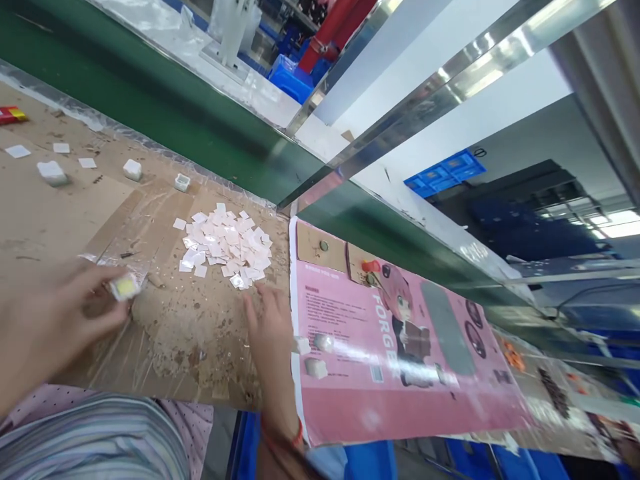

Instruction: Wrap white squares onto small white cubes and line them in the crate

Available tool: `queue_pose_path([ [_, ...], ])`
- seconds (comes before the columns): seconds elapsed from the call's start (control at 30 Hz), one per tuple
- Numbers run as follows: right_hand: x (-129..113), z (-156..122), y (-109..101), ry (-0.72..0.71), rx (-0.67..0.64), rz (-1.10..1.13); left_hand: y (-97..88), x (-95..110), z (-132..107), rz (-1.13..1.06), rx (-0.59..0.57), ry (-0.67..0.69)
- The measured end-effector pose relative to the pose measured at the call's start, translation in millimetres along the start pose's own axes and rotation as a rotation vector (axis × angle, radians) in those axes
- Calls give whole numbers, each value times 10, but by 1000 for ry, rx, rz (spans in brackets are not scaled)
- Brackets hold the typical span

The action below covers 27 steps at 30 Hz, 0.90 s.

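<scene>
My left hand (75,307), blurred by motion, pinches a small white square box (125,287) with a yellow patch on its face. At the near edge of a pile of small thin white squares (227,240) is my right hand (270,327), its fingers stretched out and apart over the cardboard. The fingertips are close to the nearest squares; whether they touch one I cannot tell. Beyond the pile lie similar white boxes: a small hollow one (183,182), a blocky one (133,169) and a larger one (52,173).
Worn cardboard (200,333) covers the worktop. To the right lies a pink printed sheet (340,400) bearing several small white pieces (316,367) and an orange-red item (371,266). A green conveyor belt (200,110) runs behind, with a metal frame post (310,187) beside it.
</scene>
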State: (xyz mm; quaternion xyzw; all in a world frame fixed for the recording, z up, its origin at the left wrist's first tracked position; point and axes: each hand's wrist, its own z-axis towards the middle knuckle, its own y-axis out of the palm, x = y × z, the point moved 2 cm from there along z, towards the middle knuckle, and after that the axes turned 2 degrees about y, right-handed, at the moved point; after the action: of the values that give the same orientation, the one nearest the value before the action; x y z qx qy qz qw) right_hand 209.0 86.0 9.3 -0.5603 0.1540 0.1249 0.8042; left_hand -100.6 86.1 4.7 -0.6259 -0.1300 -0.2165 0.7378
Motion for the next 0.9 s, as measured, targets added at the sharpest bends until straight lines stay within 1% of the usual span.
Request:
queue_pose_path([
  [0.03,-29,51,126,-6,-22,-2,97,203,-94,-33,-2,135],
  [0.07,-39,95,231,-9,-38,-1,189,366,-188,-72,-1,218],
  [0.1,-38,129,310,-11,-49,2,288,483,-275,-71,-50,239],
  [0.13,-33,154,362,-12,-57,10,377,570,-356,-87,-88,290],
  [0.17,-29,171,388,-13,-62,22,452,619,-424,-109,-99,305],
  [0.23,-37,188,378,-14,-65,60,569,648,-518,-134,-124,317],
  [0.33,-83,162,259,-5,-58,144,650,635,-549,-193,-151,308],
  [0.4,-129,76,150,5,-53,202,659,643,-526,-255,-168,327],
  [0.47,-180,-98,47,63,-53,313,646,655,-506,-297,-164,342],
  [0.57,-283,-505,-40,277,-59,602,600,641,-531,-316,-156,278],
  [0.6,-332,-656,-45,356,-75,704,576,627,-555,-341,-162,241],
  [0.67,-451,-931,-20,494,-146,887,519,600,-615,-428,-204,189],
  [0.73,-570,-1127,27,589,-221,1017,459,584,-670,-560,-262,184],
  [0.8,-656,-1231,79,632,-260,1097,413,575,-701,-700,-316,182],
  [0.9,-697,-1265,143,599,-268,1181,387,564,-698,-824,-328,160],
])
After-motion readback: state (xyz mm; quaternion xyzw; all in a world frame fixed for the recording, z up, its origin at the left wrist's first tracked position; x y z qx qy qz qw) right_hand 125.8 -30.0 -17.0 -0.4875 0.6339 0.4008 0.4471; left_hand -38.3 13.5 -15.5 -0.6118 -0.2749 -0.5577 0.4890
